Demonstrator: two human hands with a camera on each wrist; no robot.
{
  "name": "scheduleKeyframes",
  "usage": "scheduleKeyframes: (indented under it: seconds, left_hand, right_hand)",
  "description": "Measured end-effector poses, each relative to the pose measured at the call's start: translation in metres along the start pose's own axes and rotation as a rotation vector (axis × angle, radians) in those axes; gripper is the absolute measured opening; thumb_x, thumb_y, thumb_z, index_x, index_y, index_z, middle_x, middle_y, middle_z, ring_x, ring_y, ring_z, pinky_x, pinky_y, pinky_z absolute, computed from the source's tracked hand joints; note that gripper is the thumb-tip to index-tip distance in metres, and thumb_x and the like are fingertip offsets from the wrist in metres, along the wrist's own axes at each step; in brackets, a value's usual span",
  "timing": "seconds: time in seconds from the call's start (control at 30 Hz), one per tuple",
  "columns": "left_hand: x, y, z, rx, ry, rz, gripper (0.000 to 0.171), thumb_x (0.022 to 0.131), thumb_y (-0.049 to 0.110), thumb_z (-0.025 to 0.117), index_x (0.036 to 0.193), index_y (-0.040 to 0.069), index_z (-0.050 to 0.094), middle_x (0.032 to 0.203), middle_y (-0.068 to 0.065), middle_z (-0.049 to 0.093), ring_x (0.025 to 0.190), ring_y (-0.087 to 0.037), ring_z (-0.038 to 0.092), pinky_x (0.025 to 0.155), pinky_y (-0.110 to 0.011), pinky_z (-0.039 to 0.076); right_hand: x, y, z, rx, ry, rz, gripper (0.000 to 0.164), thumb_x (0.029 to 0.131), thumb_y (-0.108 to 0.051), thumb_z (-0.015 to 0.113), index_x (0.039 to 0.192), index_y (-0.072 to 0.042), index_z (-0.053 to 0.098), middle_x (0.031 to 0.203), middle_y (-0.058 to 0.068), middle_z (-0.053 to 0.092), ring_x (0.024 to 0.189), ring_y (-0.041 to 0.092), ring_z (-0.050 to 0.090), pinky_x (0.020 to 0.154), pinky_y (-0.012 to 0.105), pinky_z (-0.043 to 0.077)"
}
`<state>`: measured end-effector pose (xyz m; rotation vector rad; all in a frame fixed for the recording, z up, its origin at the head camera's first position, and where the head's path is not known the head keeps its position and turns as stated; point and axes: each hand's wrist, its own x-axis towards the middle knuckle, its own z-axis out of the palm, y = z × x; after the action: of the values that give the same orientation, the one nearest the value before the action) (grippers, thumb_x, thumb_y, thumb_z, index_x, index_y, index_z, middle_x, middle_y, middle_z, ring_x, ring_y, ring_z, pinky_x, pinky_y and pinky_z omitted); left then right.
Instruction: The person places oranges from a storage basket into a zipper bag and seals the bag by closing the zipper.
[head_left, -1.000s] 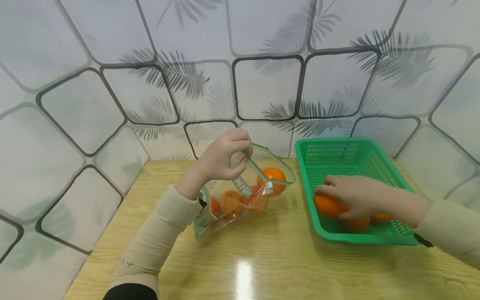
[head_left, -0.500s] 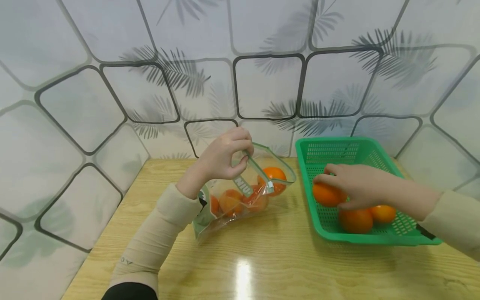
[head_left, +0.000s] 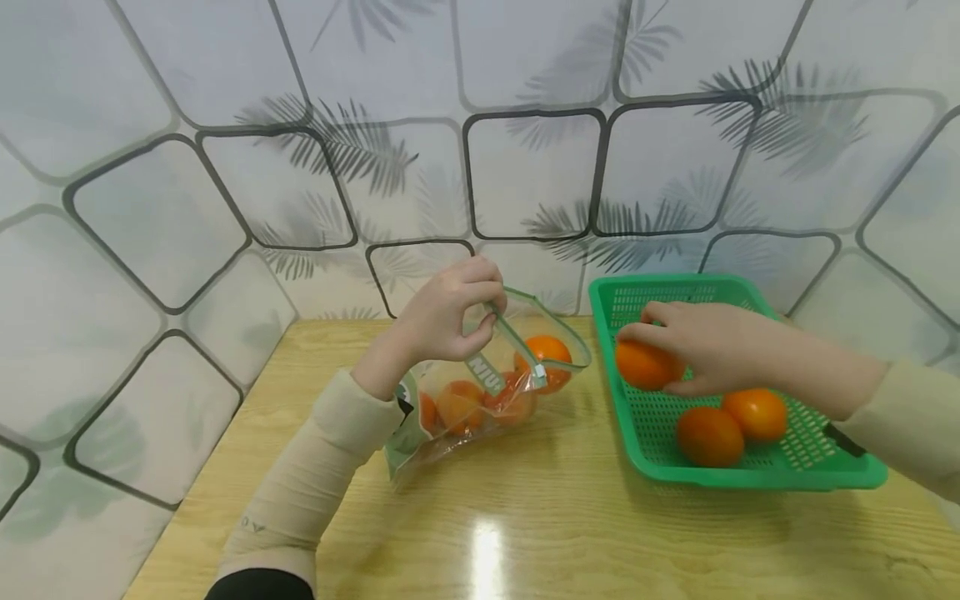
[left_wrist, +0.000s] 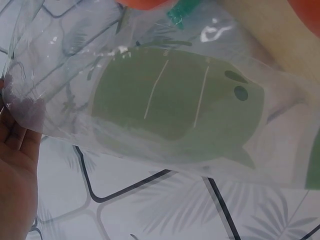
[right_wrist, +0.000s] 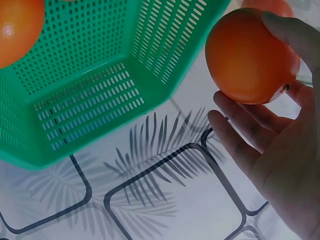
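Oranges show through the clear zip bag [head_left: 487, 392] lying on the table [head_left: 525, 517], its mouth pinched and held up by the left hand [head_left: 446, 312]. To the right, the right hand [head_left: 705, 346] grasps one orange [head_left: 643, 365] with curled fingers [right_wrist: 290, 35], lifted above the left wall of the green basket [head_left: 750, 475]. Two more oranges [head_left: 731, 425] rest in the basket's near part

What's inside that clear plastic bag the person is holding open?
The bag, whose rim the left hand pinches, holds several oranges. Overlap and the bag's printed label hide the exact count.
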<state>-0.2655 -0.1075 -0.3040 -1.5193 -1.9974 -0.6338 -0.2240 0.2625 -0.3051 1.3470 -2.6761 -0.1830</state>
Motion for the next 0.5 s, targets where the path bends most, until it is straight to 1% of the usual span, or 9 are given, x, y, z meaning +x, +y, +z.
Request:
scheduleKeyframes:
  seconds: [0.17, 0.33, 0.5]
  left_hand:
    - [-0.001, 0.002, 0.0, -0.003, 0.005, 0.002, 0.008, 0.082, 0.001, 0.06, 0.084, 0.008, 0.065, 0.086, -0.007, 0.057, 0.082, -0.022, 0.048, 0.08, -0.038, 0.044]
    - [0.0, 0.001, 0.001, -0.003, 0.005, 0.005, 0.008, 0.082, 0.001, 0.06, 0.084, 0.008, 0.065, 0.086, -0.007, 0.057, 0.082, -0.022, 0.047, 0.079, -0.038, 0.044]
    - [0.002, 0.0, 0.0, -0.003, 0.001, -0.001, 0.009, 0.083, 0.001, 0.06, 0.084, 0.008, 0.065, 0.086, -0.007, 0.056, 0.082, -0.022, 0.047, 0.079, -0.038, 0.043]
  right_hand:
    - [0.002, 0.001, -0.004, 0.0, 0.012, -0.005, 0.072, 0.073, -0.032, 0.094, 0.136, -0.019, 0.064, 0.113, 0.002, 0.061, 0.086, 0.013, 0.061, 0.073, 0.035, 0.057]
    - [0.005, 0.001, -0.006, -0.004, 0.02, 0.011, 0.071, 0.073, -0.033, 0.094, 0.136, -0.021, 0.063, 0.11, 0.001, 0.059, 0.083, 0.011, 0.057, 0.069, 0.032, 0.054]
    - [0.011, -0.001, -0.01, 0.001, 0.018, 0.013, 0.07, 0.074, -0.033, 0.093, 0.136, -0.022, 0.063, 0.109, 0.002, 0.058, 0.081, 0.012, 0.056, 0.069, 0.032, 0.054]
